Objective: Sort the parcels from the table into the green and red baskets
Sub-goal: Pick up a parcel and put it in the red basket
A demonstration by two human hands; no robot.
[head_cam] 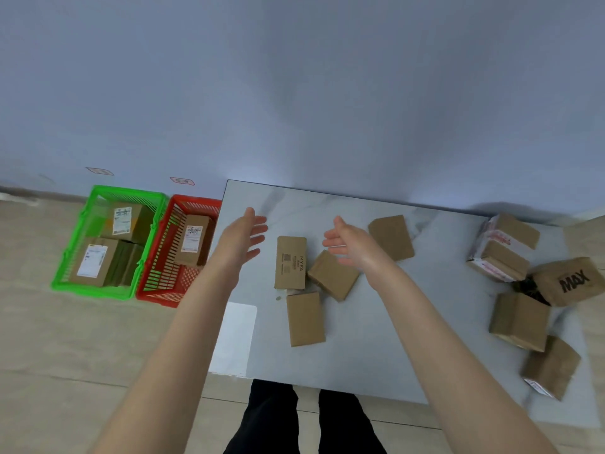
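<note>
Left hand (244, 239), right hand (347, 245), seemingly above table (360, 348)

Lying spread over the table (376, 339), around both hands.
Clustering between and just before the left hand (244, 239) and right hand (347, 244), three parcels (332, 275); sitting just behind and right of the right hand, a fourth parcel (391, 237); piling well to its right, a heap (520, 319); standing left of the left hand, on the floor (82, 339), near basket (193, 200) and far basket (127, 192), parcels inside both.

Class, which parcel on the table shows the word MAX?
The tilted brown parcel at the right edge of the table; no other parcel bears big black letters.
</note>
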